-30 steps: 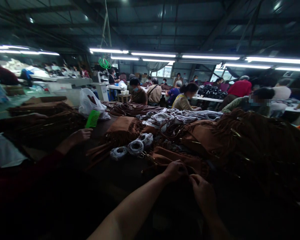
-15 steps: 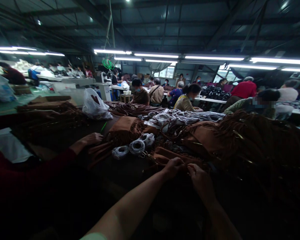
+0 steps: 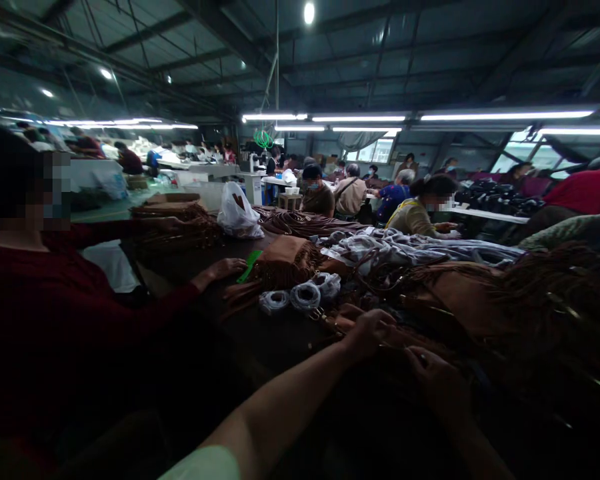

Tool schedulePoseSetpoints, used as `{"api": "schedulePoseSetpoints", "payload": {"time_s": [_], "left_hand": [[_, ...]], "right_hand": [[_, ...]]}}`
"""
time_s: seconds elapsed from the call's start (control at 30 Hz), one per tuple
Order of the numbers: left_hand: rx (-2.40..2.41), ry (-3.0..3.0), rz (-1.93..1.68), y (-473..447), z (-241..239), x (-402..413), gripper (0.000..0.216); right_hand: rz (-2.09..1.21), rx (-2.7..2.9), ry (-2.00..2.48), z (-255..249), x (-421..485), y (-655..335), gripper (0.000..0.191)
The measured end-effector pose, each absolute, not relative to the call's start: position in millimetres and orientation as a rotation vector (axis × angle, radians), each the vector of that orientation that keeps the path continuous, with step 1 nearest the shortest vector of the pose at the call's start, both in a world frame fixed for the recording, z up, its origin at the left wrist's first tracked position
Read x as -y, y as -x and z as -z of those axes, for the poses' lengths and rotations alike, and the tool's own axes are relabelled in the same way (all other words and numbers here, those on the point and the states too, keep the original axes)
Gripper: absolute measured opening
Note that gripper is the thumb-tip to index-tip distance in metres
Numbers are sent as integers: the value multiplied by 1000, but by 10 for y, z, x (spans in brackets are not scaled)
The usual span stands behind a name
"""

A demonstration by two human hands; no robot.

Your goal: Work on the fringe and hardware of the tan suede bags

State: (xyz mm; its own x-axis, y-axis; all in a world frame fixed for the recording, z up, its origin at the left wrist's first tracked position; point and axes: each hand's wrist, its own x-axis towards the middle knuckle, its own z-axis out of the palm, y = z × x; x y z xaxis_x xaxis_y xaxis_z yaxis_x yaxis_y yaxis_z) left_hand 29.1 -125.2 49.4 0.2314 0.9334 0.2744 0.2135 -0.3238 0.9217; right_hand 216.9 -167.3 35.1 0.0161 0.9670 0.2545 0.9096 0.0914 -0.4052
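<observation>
— Looking from the left side first, what do you see?

— A co-worker in a dark red sleeve sits at the long dark table. That person's hand lies next to a green comb, which rests at the fringe of a brown fringed bag. Behind it stands a white plastic bag.

— And in the middle?

— Three small wrapped coils lie just in front of the fringed bag. Then comes the person's own left hand. It is closed on the brown bag piece near a metal fitting; the fingers curl over the material.

— The right hand?

— The right hand is very dark. It lies on the same brown piece, close beside the left one, but I cannot tell if it grips or only rests.

— How far is the work?

— I judge this piece is in the middle of handling, not finished. To the right, a big pile of brown fringed bags lies on the table, so much seems to remain. Which ones are already done, the view does not show.
</observation>
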Motion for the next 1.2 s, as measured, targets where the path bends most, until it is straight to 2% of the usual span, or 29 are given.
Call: {"api": "schedulePoseSetpoints", "payload": {"time_s": [0.1, 0.17, 0.23, 0.3, 0.43, 0.67, 0.8, 0.9, 0.97, 1.07, 1.2], "left_hand": [[-1815, -1914, -1258, 252, -792, 1218, 21], [-2281, -1900, -1071, 577, -830, 1153, 37], [-2490, -1911, -792, 792, -739, 1094, 49], [-2523, -1979, -603, 890, -602, 1081, 43], [-2501, -2158, -655, 891, -561, 1260, 20], [-2010, -2545, -983, 669, -1120, 1623, 15], [-1445, -2697, -861, 578, -981, 1453, 20], [-1170, -2705, -618, 567, -808, 1226, 23], [-1078, -2698, -502, 514, -801, 1098, 24], [-1031, -2670, -571, 276, -904, 988, 27], [-987, -2606, -556, -208, -857, 930, 15]], "right_hand": [[-152, 1905, 1891, -331, 1663, -2180, 35], [-131, 1924, 1891, -318, 1663, -2163, 34], [-127, 1943, 1861, -305, 1668, -2138, 33], [-130, 1952, 1823, -293, 1679, -2118, 33], [-128, 1924, 1760, -276, 1712, -2125, 33], [-155, 1890, 1720, -285, 1737, -2144, 32], [-158, 1886, 1695, -287, 1755, -2134, 30], [-171, 1906, 1651, -269, 1765, -2121, 31], [-178, 1915, 1640, -253, 1764, -2110, 31], [-158, 1913, 1648, -237, 1755, -2097, 31], [-160, 1920, 1658, -232, 1753, -2108, 31]]}}
